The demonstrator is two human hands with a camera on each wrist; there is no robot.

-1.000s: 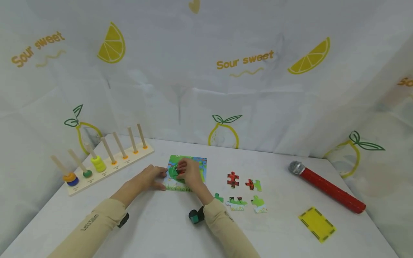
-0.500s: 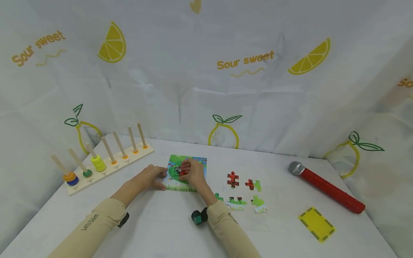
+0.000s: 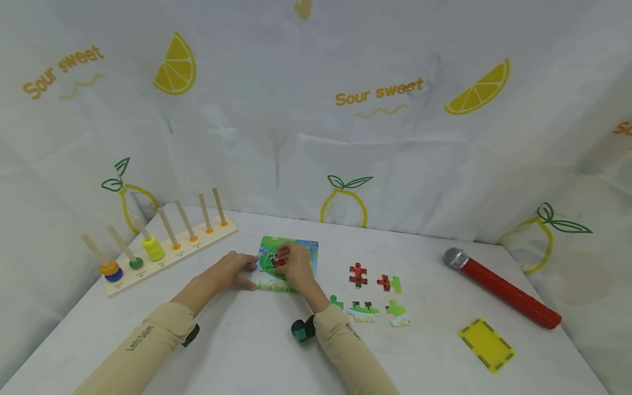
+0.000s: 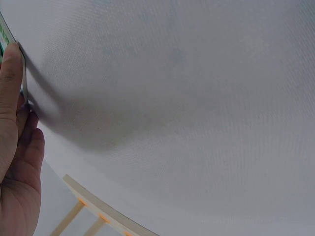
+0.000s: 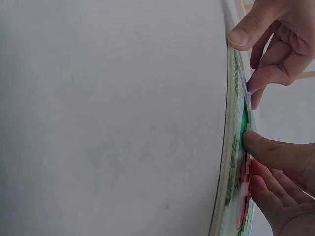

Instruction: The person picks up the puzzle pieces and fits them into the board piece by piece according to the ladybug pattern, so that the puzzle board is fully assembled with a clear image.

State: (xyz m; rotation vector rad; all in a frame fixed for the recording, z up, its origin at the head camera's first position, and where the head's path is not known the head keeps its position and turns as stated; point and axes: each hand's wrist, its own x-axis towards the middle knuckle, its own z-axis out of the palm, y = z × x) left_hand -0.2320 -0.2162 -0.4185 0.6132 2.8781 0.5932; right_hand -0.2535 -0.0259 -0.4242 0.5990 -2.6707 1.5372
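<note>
On the white table in the head view lies a jigsaw puzzle board (image 3: 278, 287) with a green, blue and grassy picture. My left hand (image 3: 231, 272) touches its left edge, thumb at the near corner and fingertips farther back; the right wrist view shows these fingers (image 5: 269, 73) loosely bent. Over the middle of the board, my right hand (image 3: 298, 269) pinches a red puzzle piece (image 5: 244, 182) between thumb and fingers. A black-and-white ladybug face (image 3: 274, 257) shows beside those fingertips. The hand hides the board's right part, and whether the piece sits flat cannot be told.
Several loose puzzle pieces (image 3: 364, 311) lie right of the board, among them a red one (image 3: 357, 275). A wooden peg stacker (image 3: 170, 257) with beads stands at the left. A red microphone (image 3: 508, 291) and a yellow rectangular card (image 3: 486, 344) lie at the right.
My right hand has shifted slightly right over the board, uncovering the ladybug face. The left hand stays at the board's edge, and the loose pieces lie as before.
</note>
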